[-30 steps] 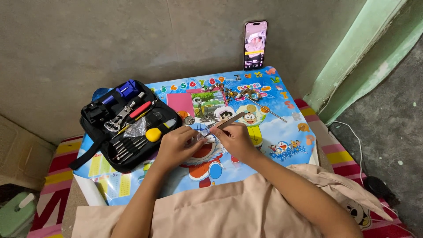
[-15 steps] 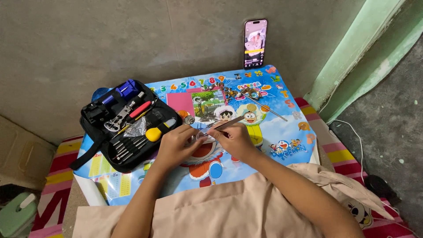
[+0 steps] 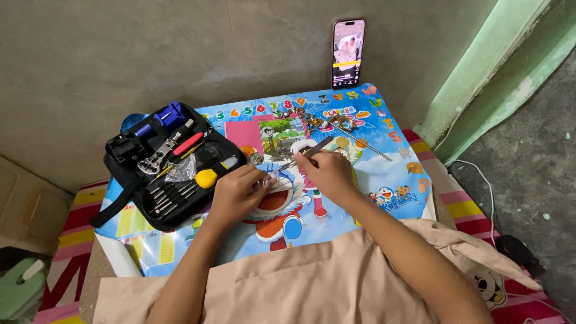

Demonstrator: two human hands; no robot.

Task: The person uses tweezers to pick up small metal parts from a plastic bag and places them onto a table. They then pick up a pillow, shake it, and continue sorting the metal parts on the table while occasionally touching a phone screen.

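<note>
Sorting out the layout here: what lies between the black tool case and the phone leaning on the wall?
In the head view, between the black tool case and the phone lies only the colourful cartoon mat, its number row and a pink panel.

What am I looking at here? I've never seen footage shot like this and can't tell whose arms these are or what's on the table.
The picture comes from a camera worn on a person's head, looking down, so the two bare arms are the wearer's own. The left hand steadies a small round clear part on a colourful cartoon mat. The right hand holds a thin metal tool, its tip pointing toward that part. Left of the hands lies an open black tool case with small screwdrivers, one with a yellow handle. A heap of small metal parts lies farther back, and a phone leans upright against the wall.
</note>
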